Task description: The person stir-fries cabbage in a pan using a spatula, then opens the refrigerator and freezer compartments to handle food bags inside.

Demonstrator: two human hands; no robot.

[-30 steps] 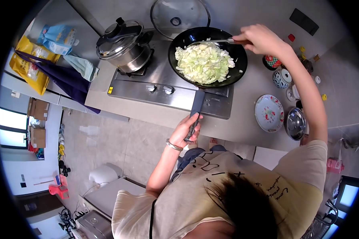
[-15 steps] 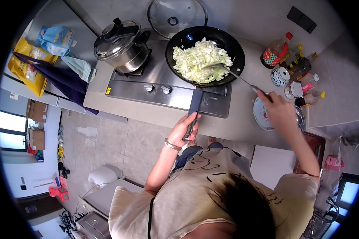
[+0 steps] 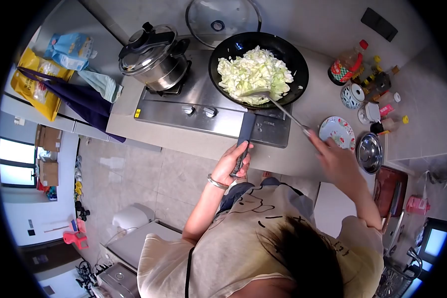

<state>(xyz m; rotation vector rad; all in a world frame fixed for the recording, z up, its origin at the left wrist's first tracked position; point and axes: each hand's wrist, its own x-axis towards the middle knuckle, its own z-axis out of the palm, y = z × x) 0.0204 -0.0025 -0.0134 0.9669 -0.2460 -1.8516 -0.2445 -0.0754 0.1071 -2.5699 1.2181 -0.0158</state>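
Note:
A black wok [image 3: 299, 64] sits on the right side of the gas stove, heaped with chopped pale green cabbage [image 3: 258, 72]. My left hand [image 3: 235, 161] is wrapped round the wok's dark handle [image 3: 247, 128], below the counter's front edge. In my right hand [image 3: 333, 154] is the grip of a metal spatula [image 3: 289, 115], which slants up and left into the wok. The spatula's head lies at the near side of the cabbage, partly under or against it. A floral plate [image 3: 336, 130] and a shiny steel bowl [image 3: 370, 153] stand just beyond my right hand.
A pressure cooker [image 3: 156, 62] stands on the left burner of the stove [image 3: 171, 107]. Behind the wok a glass lid [image 3: 223, 22] leans against the wall. Several bottles and jars, including a red-capped sauce bottle [image 3: 345, 64], line the counter's right side.
My right hand has moved left and toward my body, drawing the spatula's head to the wok's near side. The plate and bowl are now more exposed. My left hand keeps its hold on the handle.

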